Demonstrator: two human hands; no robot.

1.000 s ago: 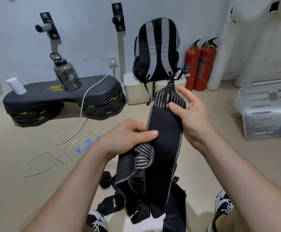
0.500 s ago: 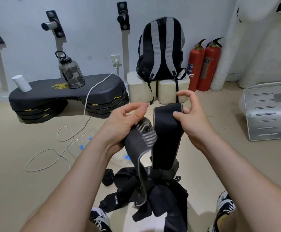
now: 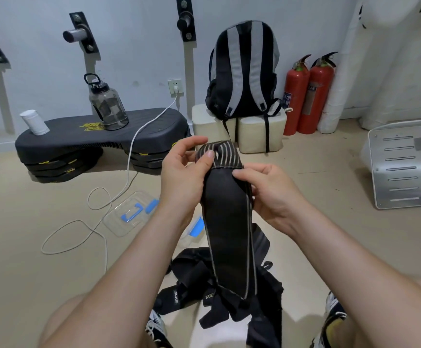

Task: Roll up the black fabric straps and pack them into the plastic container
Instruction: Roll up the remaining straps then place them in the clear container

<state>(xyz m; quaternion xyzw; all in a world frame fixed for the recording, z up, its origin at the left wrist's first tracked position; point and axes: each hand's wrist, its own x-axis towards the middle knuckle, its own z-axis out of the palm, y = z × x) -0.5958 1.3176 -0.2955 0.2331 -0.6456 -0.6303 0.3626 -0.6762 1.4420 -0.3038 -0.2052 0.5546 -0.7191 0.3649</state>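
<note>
clerk: state of the hands?

inspector: left hand [image 3: 182, 177] pinches the striped end [image 3: 220, 156] of one black strap [image 3: 229, 234], with the thumb laid on the stripes and the fingers curled behind. right hand [image 3: 272, 194] grips the same strap just below the stripes, on its right edge, thumb on top. the two hands are close together with the strap between them.

clerk: how does the strap lie?

inspector: it is held up at chest height and unrolled. it hangs straight down, and its lower end reaches the heap of black straps [image 3: 194, 275] between the person's shoes.

clerk: and the container?

inspector: a clear plastic piece with blue clips [image 3: 129, 214] lies flat on the floor, just left of the left forearm. i cannot tell whether it is the lid or the tub. another blue clip [image 3: 196, 228] shows between that forearm and the strap. no strap is in it.

clerk: surroundings?

inspector: a white cable [image 3: 129, 159] runs from the wall socket and loops beside the plastic. the stepper platform [image 3: 79, 136] carries a water bottle [image 3: 107, 106]. the backpack [image 3: 242, 71] and two fire extinguishers [image 3: 310, 96] stand at the wall.
</note>
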